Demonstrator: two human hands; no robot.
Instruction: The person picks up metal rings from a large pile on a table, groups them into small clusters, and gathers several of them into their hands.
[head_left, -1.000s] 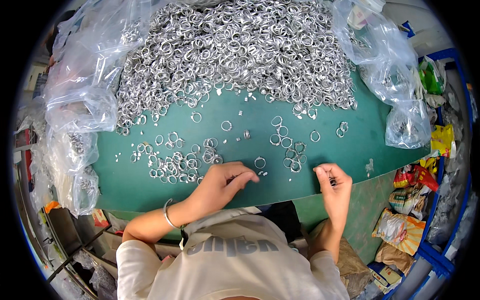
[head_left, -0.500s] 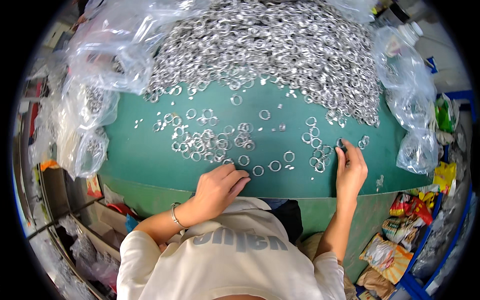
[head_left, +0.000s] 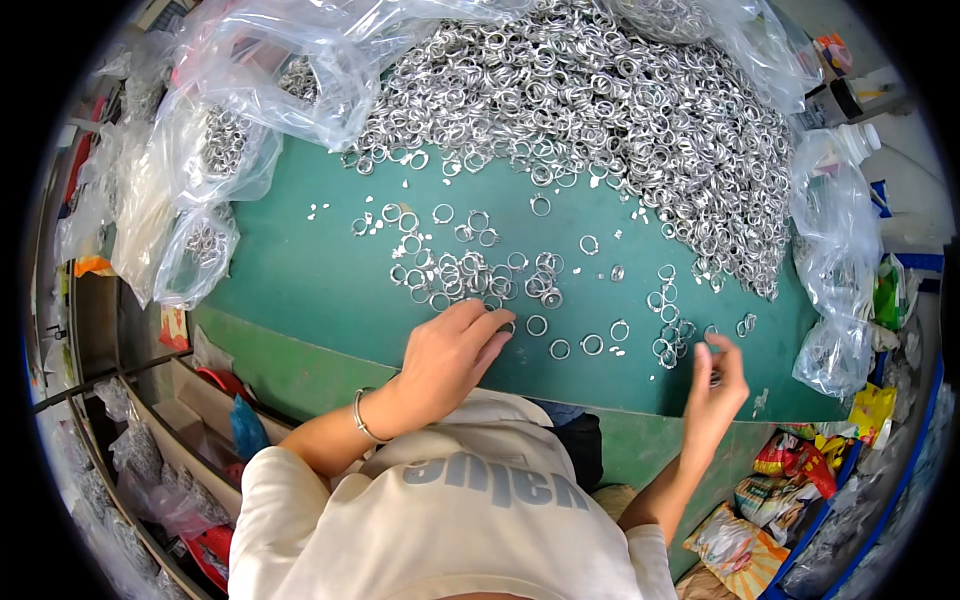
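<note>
Silvery metal rings lie scattered on the green tabletop [head_left: 310, 280], with a denser cluster of rings [head_left: 468, 272] just beyond my left hand [head_left: 452, 352]. That hand is closed, its fingertips pinched at a metal ring [head_left: 508, 326] near the cluster's front edge. Farther right, my right hand [head_left: 716, 388] is lifted a little near the table's front edge. Its fingers are curled, and a bit of silvery metal [head_left: 714, 379], seemingly a ring, shows between them. A smaller group of rings [head_left: 668, 345] lies just left of it.
A large heap of rings [head_left: 600, 100] covers the far side of the table. Clear plastic bags [head_left: 205, 250] holding rings stand along the left, and more plastic bags [head_left: 835, 270] line the right edge. Colourful packets [head_left: 735, 550] lie at lower right, beside compartments [head_left: 190, 410] at lower left.
The view has shifted, so the table appears turned. My right hand has drawn back toward me from the rings at right, fingers curling in. My left hand stays at the cluster's front edge.
</note>
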